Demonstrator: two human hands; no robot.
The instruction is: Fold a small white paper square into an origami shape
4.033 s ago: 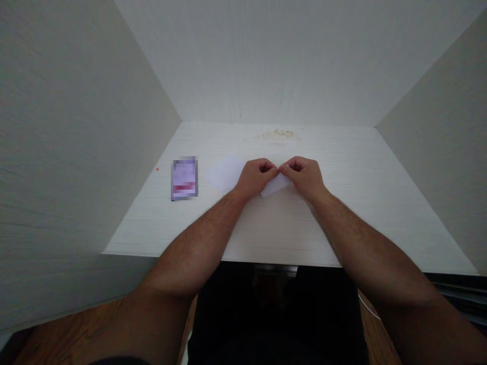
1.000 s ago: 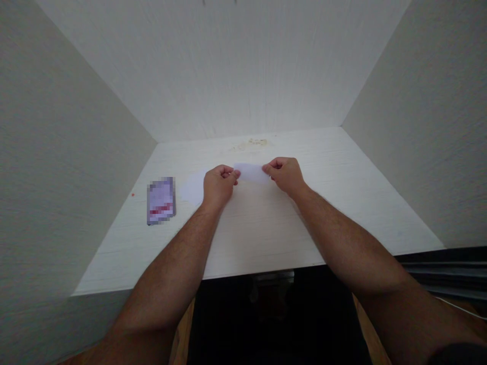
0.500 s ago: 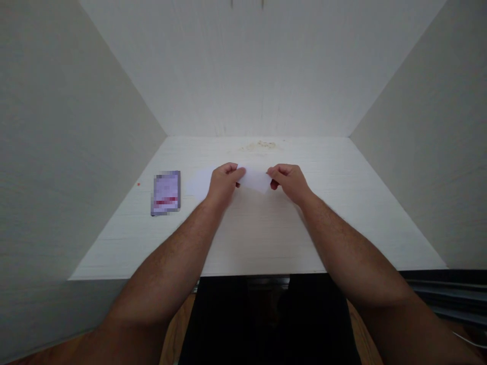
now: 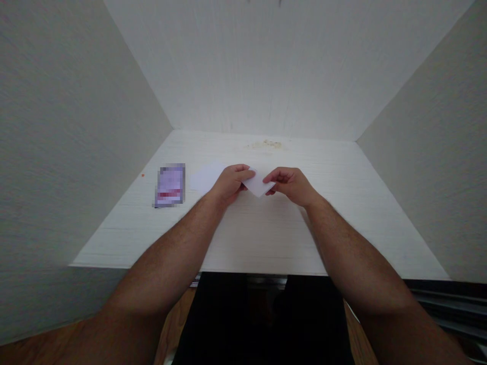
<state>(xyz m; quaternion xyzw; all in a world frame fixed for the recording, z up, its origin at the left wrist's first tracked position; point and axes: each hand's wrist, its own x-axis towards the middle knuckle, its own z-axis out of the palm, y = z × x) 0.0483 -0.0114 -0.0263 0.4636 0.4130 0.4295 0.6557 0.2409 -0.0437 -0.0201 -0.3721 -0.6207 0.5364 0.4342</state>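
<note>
Between my two hands is a small piece of white paper (image 4: 259, 186), tilted so that a corner points down toward me. My left hand (image 4: 234, 182) pinches its left side, thumb on top. On its right side, my right hand (image 4: 291, 183) has its fingers closed on the paper's edge, with some fingertips underneath. Just left of my left hand, another white sheet of paper (image 4: 205, 176) lies flat on the white table (image 4: 251, 238), partly hidden by that hand.
A blurred-out purple rectangular item (image 4: 170, 185) lies at the table's left. Near the left wall (image 4: 76, 142) is a small orange speck (image 4: 143, 175). A brownish worn patch (image 4: 272, 144) marks the back of the table, before the back wall (image 4: 258, 76).
The paper has turned from lying nearly level to standing corner-down between my hands. My right hand has shifted its grip along the paper's edge. The view has tilted slightly.
</note>
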